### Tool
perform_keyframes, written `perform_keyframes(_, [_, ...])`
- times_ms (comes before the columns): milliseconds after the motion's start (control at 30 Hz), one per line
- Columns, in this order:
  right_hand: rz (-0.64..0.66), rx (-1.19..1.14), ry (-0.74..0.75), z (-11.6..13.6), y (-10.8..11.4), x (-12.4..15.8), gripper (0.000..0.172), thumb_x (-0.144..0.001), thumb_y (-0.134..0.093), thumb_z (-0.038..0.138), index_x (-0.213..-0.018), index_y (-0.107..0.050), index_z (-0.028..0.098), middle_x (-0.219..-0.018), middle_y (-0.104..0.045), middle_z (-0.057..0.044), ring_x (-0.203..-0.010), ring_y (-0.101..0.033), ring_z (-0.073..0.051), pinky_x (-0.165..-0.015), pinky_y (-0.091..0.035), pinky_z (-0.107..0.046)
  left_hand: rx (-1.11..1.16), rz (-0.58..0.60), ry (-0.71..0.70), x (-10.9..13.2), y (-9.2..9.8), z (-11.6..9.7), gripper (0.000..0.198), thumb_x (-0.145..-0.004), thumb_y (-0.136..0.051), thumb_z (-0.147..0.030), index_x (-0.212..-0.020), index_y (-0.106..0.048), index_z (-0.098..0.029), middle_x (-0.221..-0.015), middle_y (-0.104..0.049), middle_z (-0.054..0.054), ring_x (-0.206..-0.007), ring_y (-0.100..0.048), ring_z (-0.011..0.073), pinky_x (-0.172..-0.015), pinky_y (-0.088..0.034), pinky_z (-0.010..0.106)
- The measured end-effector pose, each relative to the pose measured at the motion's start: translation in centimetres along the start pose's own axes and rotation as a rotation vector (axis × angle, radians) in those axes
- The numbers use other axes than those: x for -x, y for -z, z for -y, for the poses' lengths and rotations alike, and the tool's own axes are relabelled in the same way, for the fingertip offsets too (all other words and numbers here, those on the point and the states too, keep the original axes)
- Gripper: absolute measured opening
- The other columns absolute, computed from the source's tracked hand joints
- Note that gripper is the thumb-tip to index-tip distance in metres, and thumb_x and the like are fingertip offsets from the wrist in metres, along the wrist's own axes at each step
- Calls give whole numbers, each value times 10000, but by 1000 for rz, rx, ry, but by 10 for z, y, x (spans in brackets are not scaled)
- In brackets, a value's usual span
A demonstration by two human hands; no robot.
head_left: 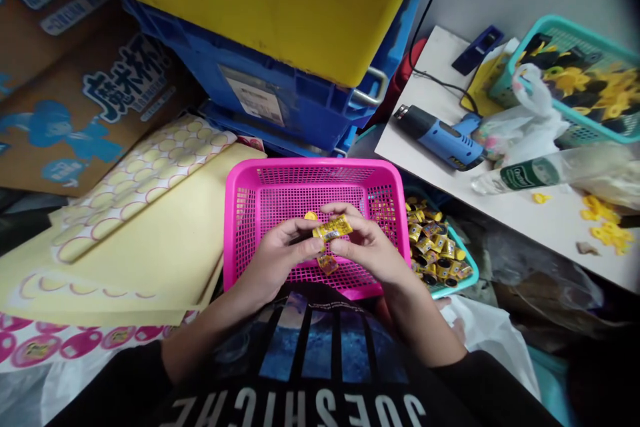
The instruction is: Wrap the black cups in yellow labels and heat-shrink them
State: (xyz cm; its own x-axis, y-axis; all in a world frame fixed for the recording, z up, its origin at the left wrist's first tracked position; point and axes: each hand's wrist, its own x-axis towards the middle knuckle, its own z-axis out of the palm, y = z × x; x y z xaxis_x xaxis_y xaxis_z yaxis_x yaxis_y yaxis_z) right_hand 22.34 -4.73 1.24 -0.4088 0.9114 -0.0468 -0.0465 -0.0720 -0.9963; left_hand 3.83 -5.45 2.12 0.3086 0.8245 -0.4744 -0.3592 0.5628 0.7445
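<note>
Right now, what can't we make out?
Small yellow printed packet: head view; lettering too small, edges partly covered by left hand and right hand.
Pink plastic mesh basket: head view; near rim partly hidden by black printed shirt.
Upper-right turquoise plastic mesh basket: head view; cut off by right edge.

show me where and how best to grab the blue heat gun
Probably around the blue body of the heat gun, coming from the near side, over the edge of the white table. The long, rounded body lies exposed there, while the handle points away beside the plastic bag. Keep off the dark nozzle; it could be hot.
</note>
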Motion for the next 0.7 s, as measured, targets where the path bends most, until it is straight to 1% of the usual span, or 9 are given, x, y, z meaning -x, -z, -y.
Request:
perform_keyframes(100, [29, -29, 17, 2, 1, -1, 120, -844, -708, 377, -898, -698, 271, -1199, -509, -23, -1145, -505, -179, -1029, -408, -397, -217, -20, -150, 1, 0, -2, 250, -678, -813, -215, -901, -702, -211, -942, -712, -2, -903, -663, 124, -821, -530, 246])
perform_keyframes(200, [54, 66, 45, 5, 2, -1, 112, -864, -686, 370, -904, -689, 265, -1209, -494, -33, -1181, -475, -192, -1053, -369, -421, -329, -35, -216, 1, 2, -2, 246, -672, -802, -218, -886, -682, -207, -943, -704, 13, -916, -669, 154, -857, -533, 311])
perform_keyframes(300, [78, 197, 74, 9, 5, -1, 105, -885, -662, 360, -891, -675, 255, -1217, -483, -37, -1210, -447, -208, -1075, -318, -454, -440, -45, -274, 1, 5, -1, 255, -684, -795, -255, -912, -691, -207, -958, -681, 34, -926, -658, 181, -878, -522, 366])
perform_keyframes(400, [88, 223, 97, 10, 5, -1, 132, -904, -634, 383, -905, -651, 252, -1216, -481, -38, -1192, -450, -210, -1057, -325, -461, -537, -36, -355, 1, 8, -1, 269, -693, -799, -289, -936, -713, -213, -953, -658, 41, -925, -641, 192, -892, -505, 389])
perform_keyframes(533, [76, 219, 110, 8, 5, -1, 150, -939, -575, 399, -952, -618, 256, -1226, -482, -42, -1163, -466, -207, -1025, -353, -453, -549, -1, -408, 1, 10, -2, 268, -706, -799, -274, -958, -717, -234, -966, -656, 36, -945, -635, 184, -905, -495, 372])
perform_keyframes(667, [81, 368, 148, 9, 5, 0, 124, -944, -572, 361, -1008, -608, 261, -1224, -483, -43, -1176, -450, -216, -1019, -348, -452, -457, 16, -348, 2, 10, -1, 378, -694, -808, -241, -1045, -668, -248, -974, -671, 26, -930, -653, 175, -837, -522, 334])
perform_keyframes(700, [83, 415, 161, 10, 6, 0, 117, -942, -577, 348, -1016, -604, 261, -1228, -481, -42, -1180, -442, -216, -1020, -343, -449, -445, 18, -351, 1, 10, 0, 375, -698, -805, -238, -1045, -664, -249, -966, -673, 23, -924, -654, 172, -830, -524, 329])
